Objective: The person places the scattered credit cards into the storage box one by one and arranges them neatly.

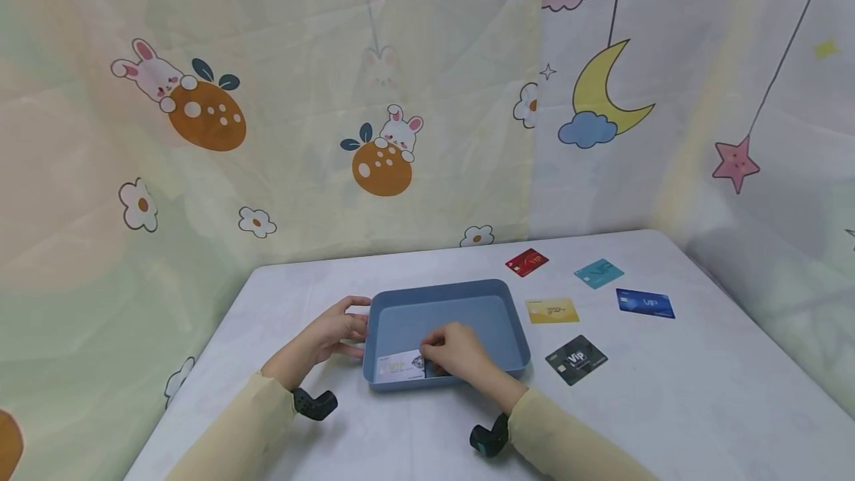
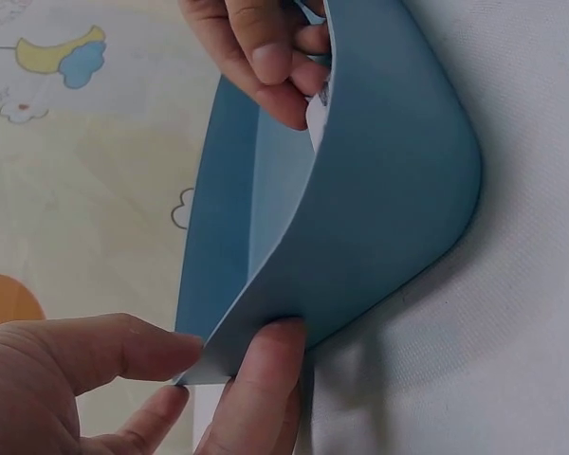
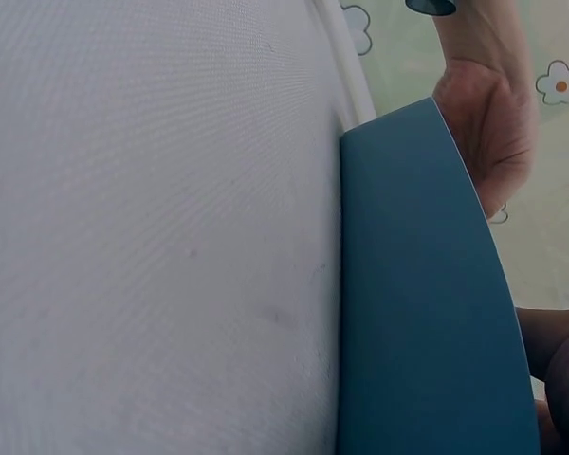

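The round-cornered tray [image 1: 454, 306] contains a rectangular white card [image 1: 395, 367].

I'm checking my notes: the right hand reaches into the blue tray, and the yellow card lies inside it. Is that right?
Not quite: the head view shows the yellow card on the table, outside the blue tray. The right hand does reach into the tray.

And it's a blue tray [image 1: 406, 318], white card [image 1: 398, 367], red card [image 1: 527, 262], teal card [image 1: 598, 273], gold card [image 1: 552, 310], blue card [image 1: 645, 303], black card [image 1: 577, 359]! White table [image 1: 695, 392], cream sleeves [image 1: 234, 429], rabbit-print curtain [image 1: 294, 154]!
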### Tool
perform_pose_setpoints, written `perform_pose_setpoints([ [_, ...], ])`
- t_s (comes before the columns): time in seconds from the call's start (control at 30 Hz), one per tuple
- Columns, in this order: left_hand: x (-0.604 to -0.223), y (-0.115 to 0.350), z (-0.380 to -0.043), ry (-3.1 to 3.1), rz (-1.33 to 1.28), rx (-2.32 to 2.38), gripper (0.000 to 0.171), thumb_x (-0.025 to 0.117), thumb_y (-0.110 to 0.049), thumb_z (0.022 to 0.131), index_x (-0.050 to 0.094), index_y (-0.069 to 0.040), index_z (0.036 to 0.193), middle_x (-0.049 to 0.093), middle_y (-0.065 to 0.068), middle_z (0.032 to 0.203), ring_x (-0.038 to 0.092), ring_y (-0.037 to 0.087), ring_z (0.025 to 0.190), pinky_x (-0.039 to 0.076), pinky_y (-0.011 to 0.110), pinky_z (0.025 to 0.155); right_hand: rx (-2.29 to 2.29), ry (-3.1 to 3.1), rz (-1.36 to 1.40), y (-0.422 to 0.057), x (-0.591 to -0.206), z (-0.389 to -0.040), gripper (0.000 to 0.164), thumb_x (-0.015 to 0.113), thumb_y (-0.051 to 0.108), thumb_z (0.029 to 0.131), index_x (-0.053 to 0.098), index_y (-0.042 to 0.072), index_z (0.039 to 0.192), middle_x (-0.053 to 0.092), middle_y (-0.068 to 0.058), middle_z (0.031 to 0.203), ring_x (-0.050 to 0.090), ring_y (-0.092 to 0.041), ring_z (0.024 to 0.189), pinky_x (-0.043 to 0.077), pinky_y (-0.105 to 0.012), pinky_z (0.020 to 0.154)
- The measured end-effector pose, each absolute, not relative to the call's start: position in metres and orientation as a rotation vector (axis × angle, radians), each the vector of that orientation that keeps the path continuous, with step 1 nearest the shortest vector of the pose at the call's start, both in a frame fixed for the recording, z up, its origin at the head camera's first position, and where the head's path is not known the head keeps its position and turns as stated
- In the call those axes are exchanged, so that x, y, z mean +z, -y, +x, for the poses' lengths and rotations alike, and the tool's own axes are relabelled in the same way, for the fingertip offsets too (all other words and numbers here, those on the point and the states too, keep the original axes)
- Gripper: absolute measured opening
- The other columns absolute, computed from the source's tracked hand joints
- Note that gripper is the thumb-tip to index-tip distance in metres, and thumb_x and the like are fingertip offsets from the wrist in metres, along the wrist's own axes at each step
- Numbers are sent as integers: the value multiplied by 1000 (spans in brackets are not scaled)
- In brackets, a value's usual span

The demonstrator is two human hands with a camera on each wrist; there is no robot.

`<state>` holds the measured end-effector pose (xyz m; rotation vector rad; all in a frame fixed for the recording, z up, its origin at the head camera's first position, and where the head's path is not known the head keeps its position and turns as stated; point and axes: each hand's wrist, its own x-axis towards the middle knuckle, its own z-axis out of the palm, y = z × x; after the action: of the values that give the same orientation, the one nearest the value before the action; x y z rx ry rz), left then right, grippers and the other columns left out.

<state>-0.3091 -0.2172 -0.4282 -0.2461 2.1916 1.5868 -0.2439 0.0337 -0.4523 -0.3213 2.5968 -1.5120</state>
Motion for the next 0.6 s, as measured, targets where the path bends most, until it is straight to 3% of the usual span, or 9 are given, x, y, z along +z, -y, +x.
perform_pose_setpoints([
  [0.6,-429,217,-308,-2192,-241,1586,73,64,3,87,40,-16,153,50,24,148,68,30,104,63,39,67,-1478,-2611,-324,-36,-452,-245,18,70,15,96,78,-1,102,74,-5,83,67,-12,60,58,-27,55],
])
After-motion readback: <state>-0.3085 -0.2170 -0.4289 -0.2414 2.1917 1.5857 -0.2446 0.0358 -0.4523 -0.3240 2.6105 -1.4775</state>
